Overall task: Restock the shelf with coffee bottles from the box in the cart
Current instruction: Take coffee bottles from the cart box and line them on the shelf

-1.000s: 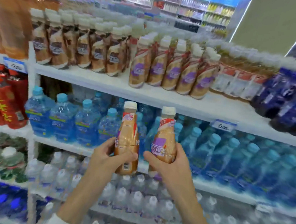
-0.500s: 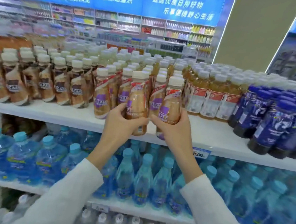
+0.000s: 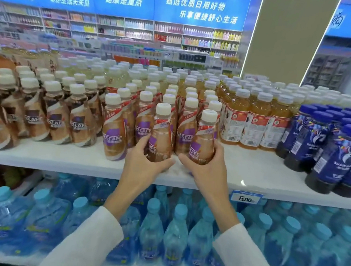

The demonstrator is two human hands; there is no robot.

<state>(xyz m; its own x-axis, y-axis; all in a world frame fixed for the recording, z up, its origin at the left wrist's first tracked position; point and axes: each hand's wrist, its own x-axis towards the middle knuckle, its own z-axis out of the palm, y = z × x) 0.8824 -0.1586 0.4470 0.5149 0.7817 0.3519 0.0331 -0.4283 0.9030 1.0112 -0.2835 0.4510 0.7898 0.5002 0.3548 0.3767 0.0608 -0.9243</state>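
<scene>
Gripping one bottle apiece, the hands sit side by side at the front edge of the shelf (image 3: 252, 172), thumbs nearly meeting. The left hand (image 3: 144, 162) is wrapped round the lower body of the left coffee bottle (image 3: 160, 135), and the right hand (image 3: 207, 168) is wrapped round the right coffee bottle (image 3: 204, 140) in the same way. Both bottles stand upright, long axis vertical, caps up, over the bare front strip of the shelf. Their bases are hidden behind the fingers, so I cannot tell whether they already rest on the board.

What the next move seems to turn on is the line-up just behind. The purple-label Nescafé row (image 3: 114, 135) runs back from the hands, and the two held bottles sit directly in front of it, near enough to crowd the front ones. Each hand is nearest its own lane, so a short push away from the body should seat them.

The held bottles are small and waisted, with cream screw caps, tan coffee showing through and a purple and red wrap. They match the row behind them.

To the left stand brown-label Nescafé bottles (image 3: 79, 123). To the right are amber tea bottles (image 3: 254, 123), then dark blue-capped bottles (image 3: 340, 153). A price tag (image 3: 246, 198) clips to the shelf lip, and blue water bottles (image 3: 152, 227) fill the tier below.
</scene>
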